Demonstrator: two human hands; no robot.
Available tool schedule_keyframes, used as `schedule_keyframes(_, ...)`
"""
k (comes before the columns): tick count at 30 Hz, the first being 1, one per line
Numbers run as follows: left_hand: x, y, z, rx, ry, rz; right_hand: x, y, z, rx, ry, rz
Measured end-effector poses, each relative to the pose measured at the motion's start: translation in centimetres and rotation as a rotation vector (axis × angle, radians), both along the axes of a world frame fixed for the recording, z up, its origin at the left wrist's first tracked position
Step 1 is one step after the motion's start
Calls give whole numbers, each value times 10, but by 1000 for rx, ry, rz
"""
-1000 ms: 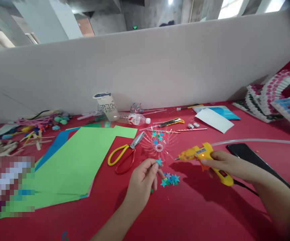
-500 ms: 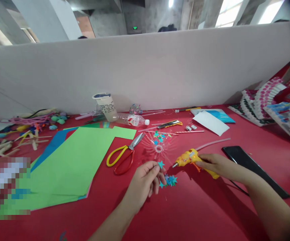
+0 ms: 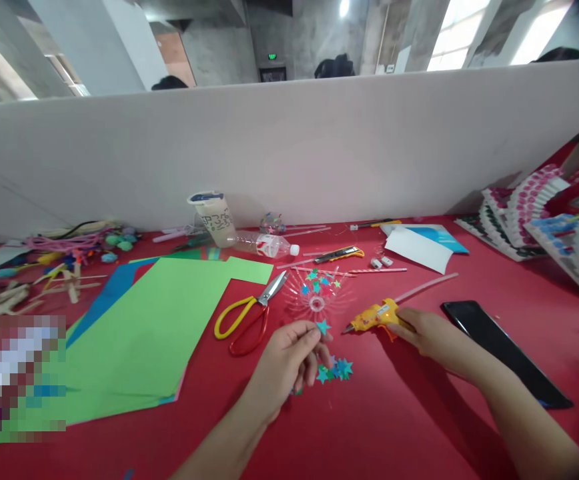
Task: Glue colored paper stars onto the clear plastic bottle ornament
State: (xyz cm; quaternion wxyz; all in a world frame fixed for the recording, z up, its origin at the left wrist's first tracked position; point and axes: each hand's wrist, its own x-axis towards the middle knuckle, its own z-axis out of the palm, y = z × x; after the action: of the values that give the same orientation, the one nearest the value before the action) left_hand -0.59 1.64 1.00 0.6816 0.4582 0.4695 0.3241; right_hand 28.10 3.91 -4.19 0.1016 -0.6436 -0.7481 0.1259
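My left hand (image 3: 284, 363) pinches a small teal paper star (image 3: 323, 327) between thumb and fingertips, just above the red table. My right hand (image 3: 427, 333) grips a yellow hot glue gun (image 3: 377, 315), its nozzle pointing left at the star, a little apart from it. A glue stick juts out behind the gun. Several more paper stars (image 3: 336, 370) lie in a little heap under my left fingers. Just beyond sits a clear plastic flower-shaped piece (image 3: 316, 293) with stars stuck on its strips.
Scissors with yellow and red handles (image 3: 249, 313) lie left of the flower. Green and blue paper sheets (image 3: 154, 327) cover the left. A black phone (image 3: 499, 350) lies at the right. A cup (image 3: 214, 217), a bottle (image 3: 264, 245), a utility knife (image 3: 340, 253) and craft sticks stand near the grey partition.
My right hand has brought the glue gun left and lower, its nozzle now close to the star. My left hand has stayed about where it was, still pinching the star.
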Motion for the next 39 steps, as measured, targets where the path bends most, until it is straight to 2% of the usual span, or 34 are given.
schedule_keyframes(3, -1, 1, 6, -12, -25, -39, -11, -2, 10, 89, -16, 27)
schedule_keyframes(5, 0, 1, 9, -30, -28, -72, -25, -9, 27, 270, 53, 71)
schedule_keyframes(8, 2, 2, 15, -75, -39, -124, -54, -22, 55, 363, 330, 320)
schedule_keyframes(11, 6, 3, 19, -100, -37, -150, -81, -28, 71, 470, 320, 545)
schedule_keyframes(14, 7, 5, 21, -95, 5, -125, -93, -24, 74, 514, 234, 623)
schedule_keyframes(18, 7, 6, 21, -91, 21, -103, -95, -19, 71, 539, 110, 640)
schedule_keyframes(22, 3, 9, 19, -109, -7, -145, -96, -18, 68, 532, 157, 613)
schedule_keyframes(24, -2, 14, 18, -25, 52, -91, -97, -15, 68, 453, 300, 488)
schedule_keyframes(26, -9, 23, 16, 205, 195, 38, -99, -11, 69, 254, 487, 267)
schedule_keyframes(28, -16, 33, 12, 556, 409, 183, -102, -4, 71, -1, 663, 77)
schedule_keyframes(30, -21, 42, 6, 718, 571, 219, -105, 3, 72, -205, 809, -14)
schedule_keyframes(33, -23, 48, -3, 657, 660, 124, -112, 12, 69, -362, 942, -44)
schedule_keyframes(36, -20, 48, -9, 549, 692, 75, -118, 19, 65, -398, 979, -48)
schedule_keyframes(39, -15, 50, -12, 544, 728, 89, -121, 23, 62, -404, 959, -59)
